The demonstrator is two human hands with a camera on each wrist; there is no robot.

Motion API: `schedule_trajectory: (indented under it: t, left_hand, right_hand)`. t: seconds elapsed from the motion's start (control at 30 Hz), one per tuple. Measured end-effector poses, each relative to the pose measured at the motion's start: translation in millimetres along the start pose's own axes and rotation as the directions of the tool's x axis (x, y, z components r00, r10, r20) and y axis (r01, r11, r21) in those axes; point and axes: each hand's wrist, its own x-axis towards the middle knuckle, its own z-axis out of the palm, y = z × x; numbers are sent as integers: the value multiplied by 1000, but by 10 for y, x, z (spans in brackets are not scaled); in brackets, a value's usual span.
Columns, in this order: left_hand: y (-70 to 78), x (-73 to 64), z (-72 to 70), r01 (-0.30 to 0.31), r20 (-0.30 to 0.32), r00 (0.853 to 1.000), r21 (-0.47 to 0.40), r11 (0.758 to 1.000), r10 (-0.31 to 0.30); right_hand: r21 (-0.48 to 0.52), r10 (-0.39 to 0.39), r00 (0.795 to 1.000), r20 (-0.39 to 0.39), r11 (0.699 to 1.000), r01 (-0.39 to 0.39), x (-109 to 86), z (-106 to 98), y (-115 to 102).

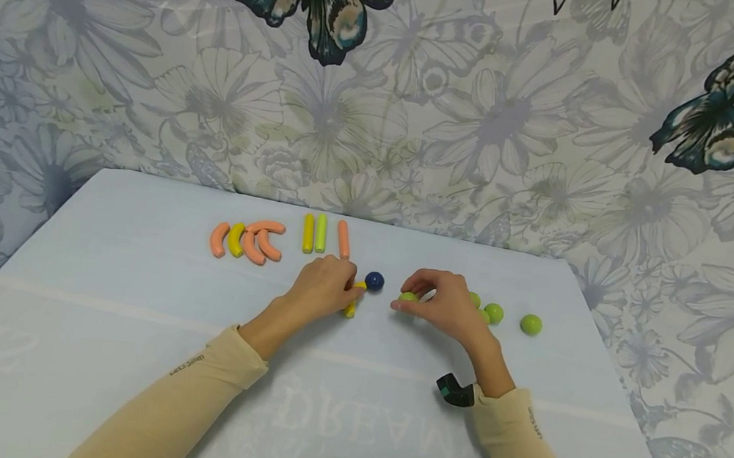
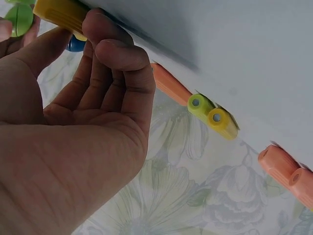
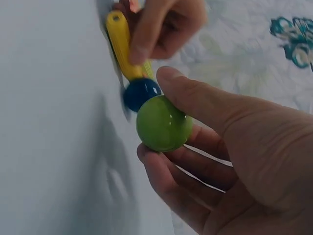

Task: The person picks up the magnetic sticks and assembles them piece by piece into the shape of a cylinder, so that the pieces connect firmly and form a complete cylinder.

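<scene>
My left hand (image 1: 325, 284) pinches a yellow stick (image 2: 58, 13) low over the white table, thumb on one side and fingers on the other. A bit of another yellow piece (image 1: 360, 285) shows by its fingertips. Just to the right of that hand is a shiny dark blue ball (image 1: 374, 281), close to the end of the yellow stick in the right wrist view. My right hand (image 1: 446, 303) holds a green ball (image 3: 164, 123) between thumb and fingers, a short way right of the blue ball. In the left wrist view, fingers partly cover the blue ball.
Several green balls (image 1: 494, 313) lie right of and behind the right hand, one green ball (image 1: 531, 324) farther right. Along the back stand an orange stick (image 1: 343, 238), a lime stick (image 1: 321, 233) and a yellow stick (image 1: 308, 234). Curved orange pieces (image 1: 218, 239) and a curved yellow piece (image 1: 236, 239) lie left.
</scene>
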Motion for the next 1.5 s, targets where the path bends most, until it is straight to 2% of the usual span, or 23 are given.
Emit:
schedule_trajectory:
  t: [0.3,0.57,1.03,1.17,1.27,1.37,1.5]
  left_hand:
    - [-7,15,21,-30,-22,999,28,999,31]
    - [-4,13,28,-29,-12,999,42,999,30]
    - [-14,15,26,-28,-7,1000,30,999,29]
    - [-13,18,23,-31,0,1000,30,999,31]
    - [-5,19,15,-38,14,999,19,999,38]
    - [1,18,7,-34,40,999,-21,999,35]
    - [-10,16,7,-33,76,996,-84,996,40]
  right_hand:
    - [-11,-123,988,96,992,125,4,322,-212]
    - [53,-176,980,94,984,172,-21,462,-312]
    - [133,-163,983,89,980,150,-47,556,-389]
    - [121,-172,981,85,979,161,-54,536,-408]
    - [100,-164,986,39,982,160,-54,485,-413]
    - [81,-140,988,-64,986,145,-41,419,-400]
    - [54,-110,970,-218,991,125,-11,363,-335]
